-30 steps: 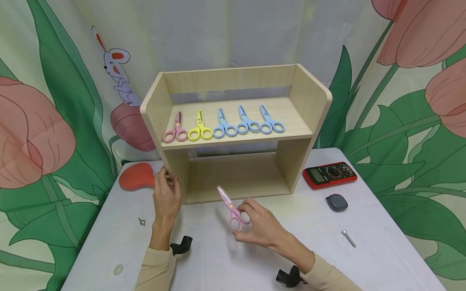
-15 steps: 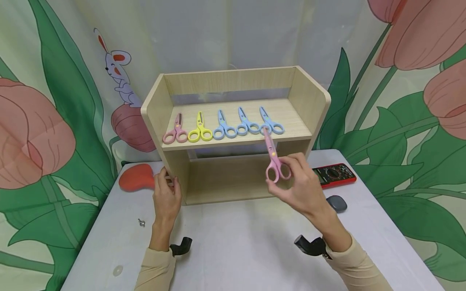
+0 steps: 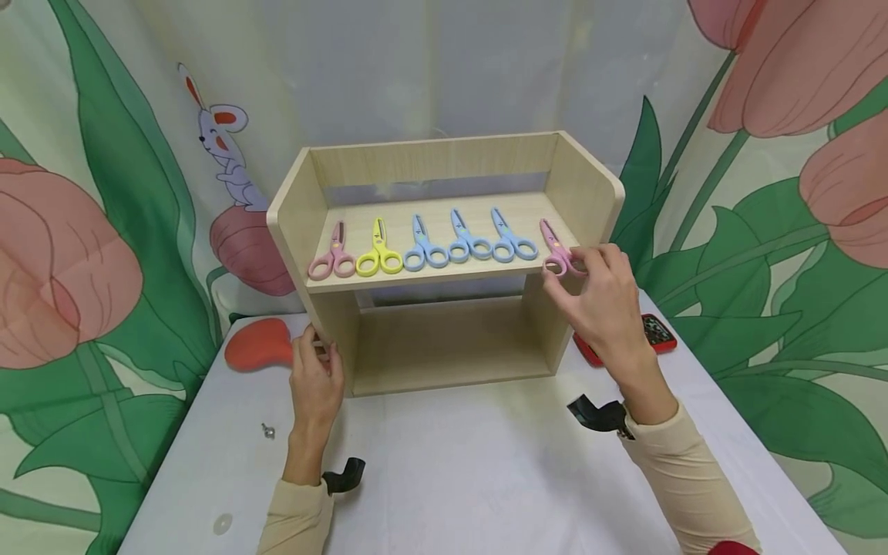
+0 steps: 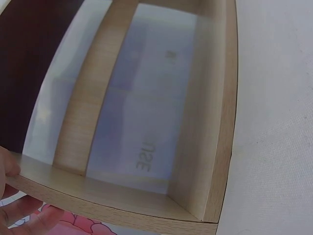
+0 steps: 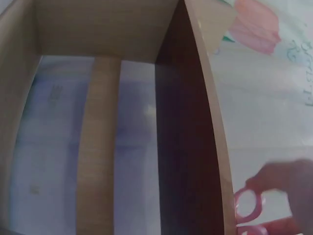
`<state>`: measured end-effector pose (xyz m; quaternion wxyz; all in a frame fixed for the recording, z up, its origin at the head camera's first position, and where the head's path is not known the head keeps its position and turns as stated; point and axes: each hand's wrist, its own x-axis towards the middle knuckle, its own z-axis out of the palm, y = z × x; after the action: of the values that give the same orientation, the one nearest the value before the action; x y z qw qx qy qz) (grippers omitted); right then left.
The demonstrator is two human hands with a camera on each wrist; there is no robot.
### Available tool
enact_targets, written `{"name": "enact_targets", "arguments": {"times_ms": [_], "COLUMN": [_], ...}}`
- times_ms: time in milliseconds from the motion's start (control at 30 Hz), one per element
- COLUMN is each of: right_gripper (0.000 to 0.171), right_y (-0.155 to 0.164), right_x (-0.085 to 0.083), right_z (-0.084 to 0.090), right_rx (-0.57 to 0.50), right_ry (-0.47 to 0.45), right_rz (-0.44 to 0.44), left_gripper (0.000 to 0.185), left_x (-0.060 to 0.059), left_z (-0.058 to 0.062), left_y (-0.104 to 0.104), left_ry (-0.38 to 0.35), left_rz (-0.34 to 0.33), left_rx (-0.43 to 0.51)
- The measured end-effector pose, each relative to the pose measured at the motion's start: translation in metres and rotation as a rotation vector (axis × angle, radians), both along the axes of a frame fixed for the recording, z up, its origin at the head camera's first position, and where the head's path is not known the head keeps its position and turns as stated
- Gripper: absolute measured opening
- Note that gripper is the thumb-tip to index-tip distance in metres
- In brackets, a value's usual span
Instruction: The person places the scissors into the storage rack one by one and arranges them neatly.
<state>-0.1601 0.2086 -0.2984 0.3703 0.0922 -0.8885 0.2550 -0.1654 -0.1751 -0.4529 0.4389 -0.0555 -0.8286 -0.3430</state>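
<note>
A two-tier wooden shelf (image 3: 430,148) stands on the table. My right hand (image 3: 602,304) holds pink scissors (image 3: 553,237) by the handle loops at the right end of the upper board, blades pointing back. In the right wrist view, finger and thumb are at the pink loop (image 5: 249,218), right by the board's front edge. To its left lie several more scissors in a row: one pink (image 3: 338,240), one yellow (image 3: 378,239) and three blue, the rightmost (image 3: 504,225) nearest my hand. My left hand (image 3: 315,389) grips the shelf's left side panel, thumb and fingers on either side (image 4: 34,210).
An orange-red rounded object (image 3: 260,344) lies left of the shelf. A red and black multimeter (image 3: 657,331) is at the right, partly behind my right arm. A small metal part (image 3: 268,431) and a translucent disc (image 3: 222,524) lie at the left. The lower compartment (image 3: 444,343) holds nothing visible.
My right hand has carried the pink scissors from in front of the shelf, up and to the right, onto the upper board's right end. The left hand keeps its grip on the side panel.
</note>
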Motion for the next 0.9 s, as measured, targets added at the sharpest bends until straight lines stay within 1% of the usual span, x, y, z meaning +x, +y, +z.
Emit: {"name": "enact_targets", "arguments": {"times_ms": [133,267,400,567,633,733,833,900], "right_gripper": [0.043,0.044,0.045,0.045,0.046,0.047,0.050,0.053], "right_y": [-0.003,-0.006,-0.007,-0.005,-0.003,0.000,0.004,0.005], "right_x": [-0.004,-0.011,-0.016,-0.018,-0.018,-0.014,-0.005,0.001], "right_z": [0.001,0.004,0.005,0.003,0.001,-0.005,-0.013,-0.021], "right_rx": [0.020,0.053,0.077,0.082,0.075,0.055,0.035,0.022], "right_ry": [0.004,-0.020,-0.059,-0.066,-0.051,0.002,0.085,0.130], "right_rz": [-0.052,-0.089,-0.088,-0.078,-0.070,-0.044,-0.002,0.038], "left_gripper": [0.042,0.043,0.043,0.043,0.043,0.042,0.042,0.041], "left_x": [0.000,0.000,0.000,0.000,0.000,0.002,0.006,0.012], "left_z": [0.000,0.000,0.000,0.001,0.002,0.005,0.011,0.015], "left_y": [0.000,0.001,0.001,0.003,0.003,0.003,0.003,0.003], "left_ry": [-0.008,-0.006,-0.008,-0.009,-0.007,-0.020,-0.063,-0.097], "left_rz": [0.001,0.005,0.006,0.007,0.009,0.008,0.024,0.051], "left_rx": [-0.002,-0.003,-0.002,-0.002,-0.002,-0.007,-0.036,-0.052]}}
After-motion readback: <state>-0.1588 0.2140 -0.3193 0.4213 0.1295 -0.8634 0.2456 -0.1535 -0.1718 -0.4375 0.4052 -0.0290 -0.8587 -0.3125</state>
